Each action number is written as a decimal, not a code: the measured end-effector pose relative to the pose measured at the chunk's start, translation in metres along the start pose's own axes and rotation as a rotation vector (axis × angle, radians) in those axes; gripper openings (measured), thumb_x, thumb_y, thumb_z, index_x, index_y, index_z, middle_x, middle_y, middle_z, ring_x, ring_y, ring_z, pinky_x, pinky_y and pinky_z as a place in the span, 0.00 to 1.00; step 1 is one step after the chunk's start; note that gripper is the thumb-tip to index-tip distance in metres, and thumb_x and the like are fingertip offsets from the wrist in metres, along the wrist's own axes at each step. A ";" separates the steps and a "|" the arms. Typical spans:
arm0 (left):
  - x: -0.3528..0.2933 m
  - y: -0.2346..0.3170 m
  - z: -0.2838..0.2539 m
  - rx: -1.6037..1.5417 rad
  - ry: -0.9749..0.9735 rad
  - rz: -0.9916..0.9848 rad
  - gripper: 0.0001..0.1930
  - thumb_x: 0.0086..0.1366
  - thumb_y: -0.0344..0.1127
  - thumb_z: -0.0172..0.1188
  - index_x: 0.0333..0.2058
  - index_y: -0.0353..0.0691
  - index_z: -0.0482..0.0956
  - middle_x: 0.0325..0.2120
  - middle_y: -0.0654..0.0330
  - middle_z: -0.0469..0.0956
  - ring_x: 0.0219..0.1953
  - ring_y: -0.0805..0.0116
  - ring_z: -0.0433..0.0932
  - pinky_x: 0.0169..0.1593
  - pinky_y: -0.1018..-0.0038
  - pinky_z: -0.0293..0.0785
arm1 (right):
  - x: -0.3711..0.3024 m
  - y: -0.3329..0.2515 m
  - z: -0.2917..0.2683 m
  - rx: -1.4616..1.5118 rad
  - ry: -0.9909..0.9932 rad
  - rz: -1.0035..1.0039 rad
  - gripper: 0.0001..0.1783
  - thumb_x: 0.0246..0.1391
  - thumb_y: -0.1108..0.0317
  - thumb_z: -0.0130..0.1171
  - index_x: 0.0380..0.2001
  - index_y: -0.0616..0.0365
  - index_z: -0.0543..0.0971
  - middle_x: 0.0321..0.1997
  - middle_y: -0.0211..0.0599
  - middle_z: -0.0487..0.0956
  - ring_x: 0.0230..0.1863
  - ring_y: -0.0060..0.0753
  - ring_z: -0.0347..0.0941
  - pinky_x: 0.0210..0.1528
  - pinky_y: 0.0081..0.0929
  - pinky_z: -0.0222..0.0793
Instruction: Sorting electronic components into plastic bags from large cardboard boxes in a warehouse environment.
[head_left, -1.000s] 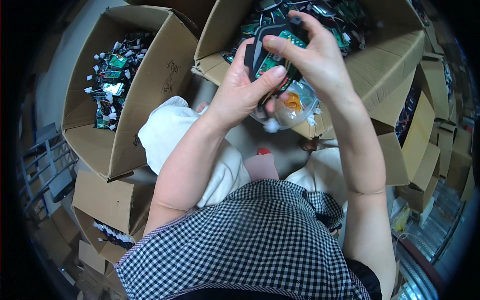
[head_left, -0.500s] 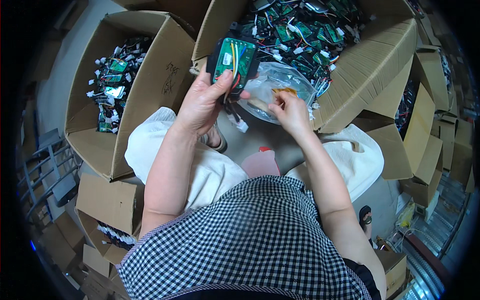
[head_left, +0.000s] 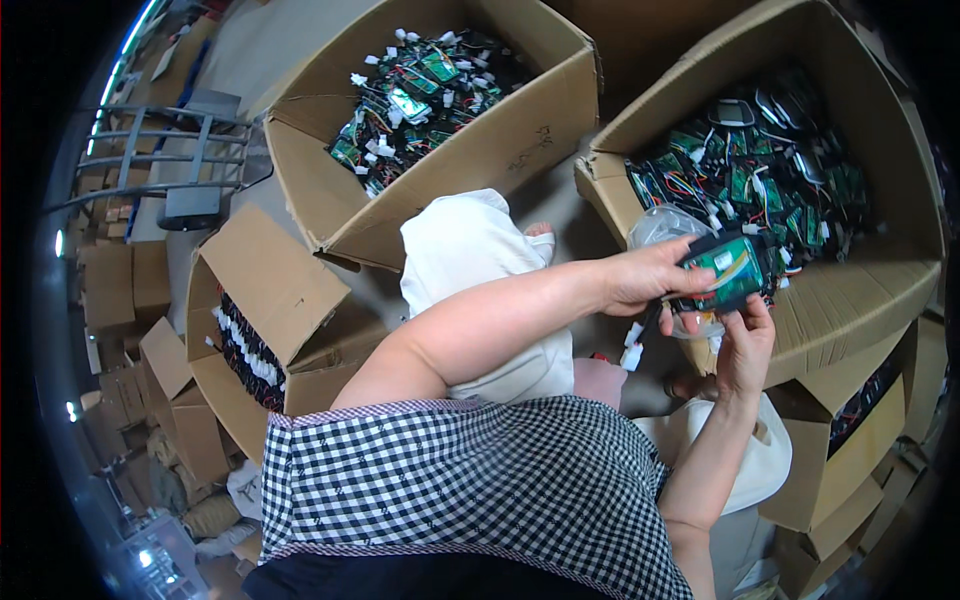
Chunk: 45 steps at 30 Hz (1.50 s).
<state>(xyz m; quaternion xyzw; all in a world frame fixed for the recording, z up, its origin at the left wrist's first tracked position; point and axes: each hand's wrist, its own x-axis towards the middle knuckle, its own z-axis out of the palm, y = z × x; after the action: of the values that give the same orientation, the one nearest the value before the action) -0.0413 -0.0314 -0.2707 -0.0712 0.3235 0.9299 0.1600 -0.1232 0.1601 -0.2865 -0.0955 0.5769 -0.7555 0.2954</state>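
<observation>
My left hand [head_left: 650, 278] grips a circuit board unit [head_left: 738, 266], a green board in a black housing with yellow, white and red wires. The left thumb presses on the board's face. White plugs [head_left: 631, 346] dangle from its leads below that hand. My right hand [head_left: 746, 350] is closed at the unit's lower edge, thumb and fingers bent together; whether they pinch something small is hidden. A clear plastic bag [head_left: 662, 224] lies behind and below the unit, partly covered by my hands.
A large carton [head_left: 850, 310] of similar boards and wires stands just beyond my hands. Another board-filled carton [head_left: 470, 170] is at the upper left, and a smaller carton [head_left: 275, 285] with white-plugged parts at left. A grey metal cart [head_left: 190, 205] stands further left. More cartons [head_left: 810, 490] are at lower right.
My view has swung left. My right hand has come away from the plastic bag and up to the lower edge of the circuit board unit, which my left hand still holds.
</observation>
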 end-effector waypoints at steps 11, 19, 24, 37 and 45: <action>0.001 0.005 -0.002 0.073 0.013 -0.106 0.26 0.64 0.41 0.55 0.57 0.49 0.56 0.35 0.59 0.71 0.23 0.74 0.75 0.15 0.86 0.66 | -0.007 0.002 0.011 0.032 0.152 -0.033 0.11 0.46 0.80 0.59 0.35 0.59 0.73 0.33 0.30 0.75 0.34 0.20 0.71 0.36 0.14 0.67; -0.002 0.014 0.006 -0.303 -0.171 -0.022 0.19 0.67 0.41 0.49 0.55 0.54 0.57 0.38 0.55 0.70 0.21 0.67 0.66 0.15 0.82 0.58 | -0.014 -0.019 -0.003 0.456 -0.470 0.224 0.10 0.53 0.76 0.50 0.40 0.61 0.71 0.25 0.42 0.77 0.21 0.31 0.72 0.31 0.20 0.69; 0.002 0.024 0.008 -0.267 -0.184 0.096 0.23 0.67 0.43 0.49 0.57 0.51 0.55 0.37 0.53 0.70 0.21 0.70 0.68 0.15 0.85 0.59 | -0.023 -0.017 -0.045 0.195 -0.803 0.102 0.21 0.55 0.72 0.53 0.54 0.60 0.70 0.31 0.50 0.79 0.17 0.24 0.71 0.32 0.26 0.69; -0.003 -0.024 0.025 1.533 -0.486 0.198 0.17 0.61 0.37 0.54 0.45 0.35 0.66 0.37 0.43 0.72 0.40 0.48 0.73 0.41 0.61 0.70 | 0.044 -0.036 -0.002 -1.108 -0.512 0.141 0.25 0.46 0.53 0.62 0.42 0.63 0.77 0.42 0.39 0.80 0.48 0.37 0.74 0.56 0.36 0.60; -0.009 0.027 0.021 0.210 0.122 -0.006 0.21 0.65 0.39 0.53 0.54 0.43 0.60 0.30 0.64 0.71 0.23 0.83 0.68 0.18 0.86 0.60 | 0.009 -0.052 -0.007 0.156 0.047 -0.101 0.28 0.48 0.61 0.64 0.48 0.69 0.72 0.52 0.49 0.73 0.53 0.36 0.71 0.57 0.36 0.61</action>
<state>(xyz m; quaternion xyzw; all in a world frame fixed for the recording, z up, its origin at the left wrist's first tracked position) -0.0425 -0.0403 -0.2368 -0.1116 0.4279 0.8843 0.1495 -0.1510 0.1692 -0.2417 -0.0832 0.5177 -0.8141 0.2497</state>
